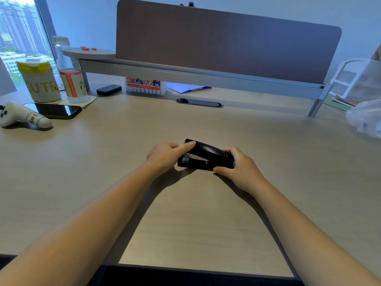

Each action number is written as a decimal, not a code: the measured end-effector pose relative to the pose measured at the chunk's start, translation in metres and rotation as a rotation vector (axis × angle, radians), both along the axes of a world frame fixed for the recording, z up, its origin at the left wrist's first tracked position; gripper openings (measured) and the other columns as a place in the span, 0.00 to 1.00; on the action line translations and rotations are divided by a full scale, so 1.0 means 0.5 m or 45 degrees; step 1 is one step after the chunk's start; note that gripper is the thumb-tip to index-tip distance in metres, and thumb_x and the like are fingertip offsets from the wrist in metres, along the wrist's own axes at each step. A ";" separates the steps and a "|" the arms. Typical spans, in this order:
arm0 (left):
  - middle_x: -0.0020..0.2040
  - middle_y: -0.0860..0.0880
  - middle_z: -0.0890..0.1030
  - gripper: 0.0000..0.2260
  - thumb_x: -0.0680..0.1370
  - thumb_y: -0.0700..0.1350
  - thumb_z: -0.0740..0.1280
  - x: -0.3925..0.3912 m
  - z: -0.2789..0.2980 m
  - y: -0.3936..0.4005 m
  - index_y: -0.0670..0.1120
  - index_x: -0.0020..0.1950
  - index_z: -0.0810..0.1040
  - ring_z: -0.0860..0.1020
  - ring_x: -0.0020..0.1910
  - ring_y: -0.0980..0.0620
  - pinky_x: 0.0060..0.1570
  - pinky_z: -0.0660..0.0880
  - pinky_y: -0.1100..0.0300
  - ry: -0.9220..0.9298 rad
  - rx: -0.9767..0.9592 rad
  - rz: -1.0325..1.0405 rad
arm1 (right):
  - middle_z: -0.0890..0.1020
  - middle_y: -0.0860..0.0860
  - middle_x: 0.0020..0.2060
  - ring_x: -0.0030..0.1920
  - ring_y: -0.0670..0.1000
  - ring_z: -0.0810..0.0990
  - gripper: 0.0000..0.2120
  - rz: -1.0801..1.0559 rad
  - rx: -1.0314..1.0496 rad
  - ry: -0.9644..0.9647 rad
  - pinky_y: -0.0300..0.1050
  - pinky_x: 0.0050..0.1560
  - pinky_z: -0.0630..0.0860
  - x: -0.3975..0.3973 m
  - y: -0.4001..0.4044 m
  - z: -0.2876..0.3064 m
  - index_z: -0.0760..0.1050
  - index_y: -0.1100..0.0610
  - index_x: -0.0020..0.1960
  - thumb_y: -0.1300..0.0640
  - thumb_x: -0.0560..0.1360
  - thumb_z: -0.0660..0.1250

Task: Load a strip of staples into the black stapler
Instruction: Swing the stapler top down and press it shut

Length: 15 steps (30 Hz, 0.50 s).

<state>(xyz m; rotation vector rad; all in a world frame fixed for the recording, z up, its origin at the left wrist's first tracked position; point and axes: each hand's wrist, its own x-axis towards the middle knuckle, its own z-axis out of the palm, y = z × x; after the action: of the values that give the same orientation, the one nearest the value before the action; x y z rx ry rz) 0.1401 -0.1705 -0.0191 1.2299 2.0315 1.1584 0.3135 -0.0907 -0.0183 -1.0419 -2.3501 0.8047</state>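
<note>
At the far left corner of the desk (103, 153) lie a white toy (18, 116) and a dark phone (54, 110), with a cup (40, 81) and a bottle (72, 79) behind them. Near the middle of the desk the left hand (165, 156) has its index finger stretched onto the front end of the black stapler (204, 156), the other fingers curled. The stapler rests on the desk, its top slightly raised at the front. The right hand (239, 168) grips its rear end between thumb and fingers. A plastic bag (365, 118) lies at the right edge.
</note>
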 end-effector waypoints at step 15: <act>0.39 0.44 0.80 0.17 0.71 0.60 0.62 -0.007 -0.002 -0.003 0.47 0.36 0.78 0.77 0.44 0.45 0.44 0.71 0.53 0.049 -0.047 -0.071 | 0.76 0.57 0.57 0.56 0.56 0.73 0.22 -0.092 -0.003 0.059 0.45 0.51 0.68 0.000 0.003 -0.015 0.66 0.58 0.60 0.58 0.68 0.69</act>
<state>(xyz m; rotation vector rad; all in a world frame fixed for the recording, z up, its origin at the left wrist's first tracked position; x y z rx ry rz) 0.1364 -0.1720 -0.0198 1.2920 2.0243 1.0742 0.3134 -0.0894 -0.0259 -1.0909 -2.2601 0.7960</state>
